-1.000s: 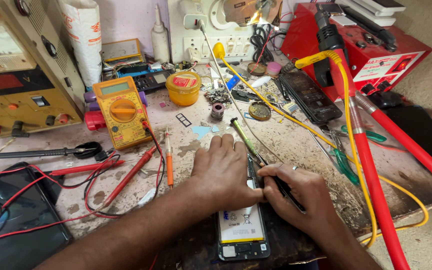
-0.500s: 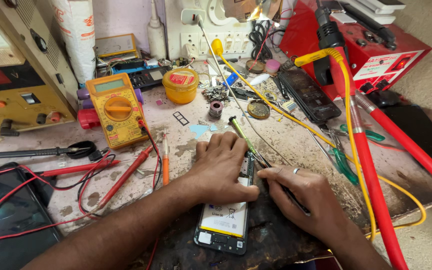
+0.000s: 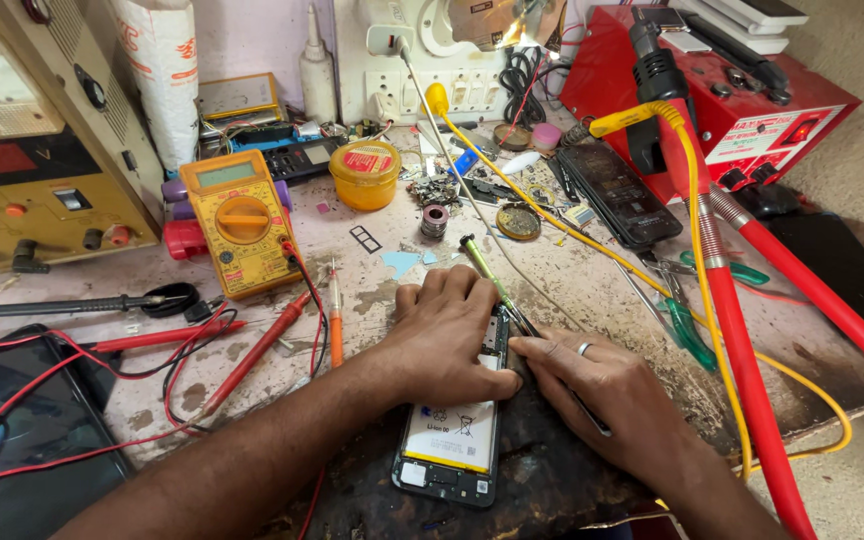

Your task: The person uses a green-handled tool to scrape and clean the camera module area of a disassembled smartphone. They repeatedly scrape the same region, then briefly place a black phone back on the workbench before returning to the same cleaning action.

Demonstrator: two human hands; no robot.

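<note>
- The opened smartphone [image 3: 452,430] lies back-up on a dark, scuffed mat [image 3: 542,480] at the near edge of the workbench [image 3: 592,290], its white battery exposed.
- We press our left hand [image 3: 447,335] flat over the phone's upper end, fingers curled down on it, pinning it in place.
- Our right hand [image 3: 602,400], a ring on one finger, pinches a thin metal tool [image 3: 587,412] whose tip meets the phone's upper right corner.
- A green-handled screwdriver [image 3: 487,270] lies slanted just beyond our left fingers.
- We see a yellow multimeter [image 3: 237,220] to the left, its red probes [image 3: 252,350] trailing across the bench.
- A yellow round tin [image 3: 365,173] sits behind it, near a small solder spool [image 3: 435,220].
- A red station box [image 3: 722,90] stands at the far right, with red hoses [image 3: 742,350] and a yellow cable [image 3: 692,170] running down past our right hand.
</note>
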